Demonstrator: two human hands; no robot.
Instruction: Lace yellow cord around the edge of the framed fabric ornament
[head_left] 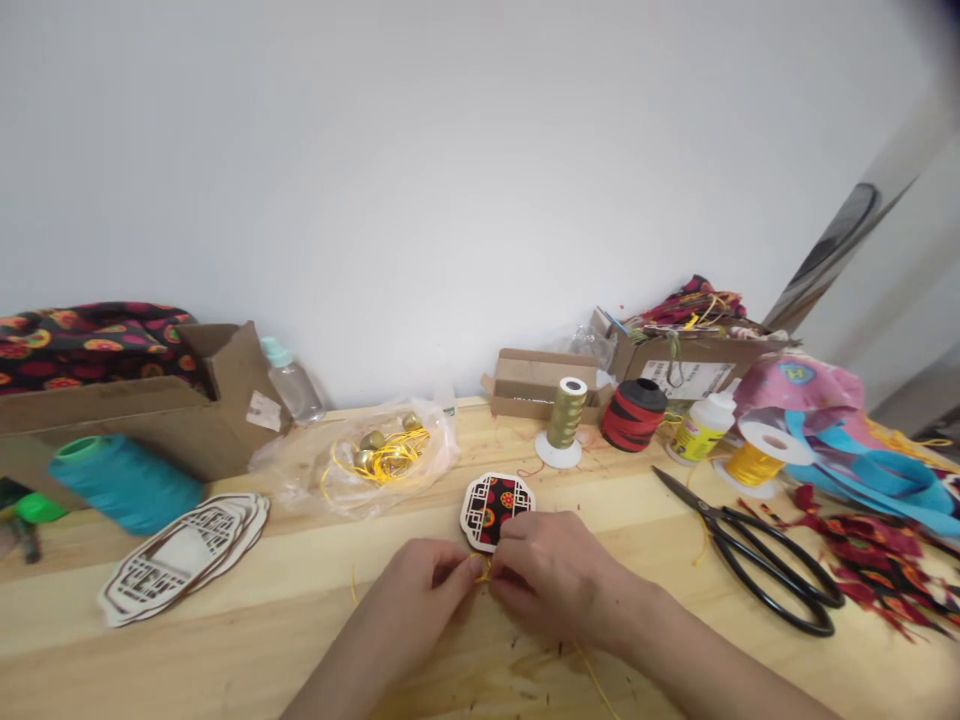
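Your left hand (429, 582) pinches a yellow cord (484, 575) between thumb and finger, and your right hand (544, 570), fingers curled, grips it just beside, its fingertips partly hidden. The patterned ornament (491, 505) is on the table (187, 675) just beyond both hands, your right knuckles overlapping its near right edge; whether they touch it is unclear. Black scissors (718, 523) lie right of your right hand, a gold thread spool (565, 418) stands beyond it, and pale wooden frames (135, 590) are stacked left of your left hand.
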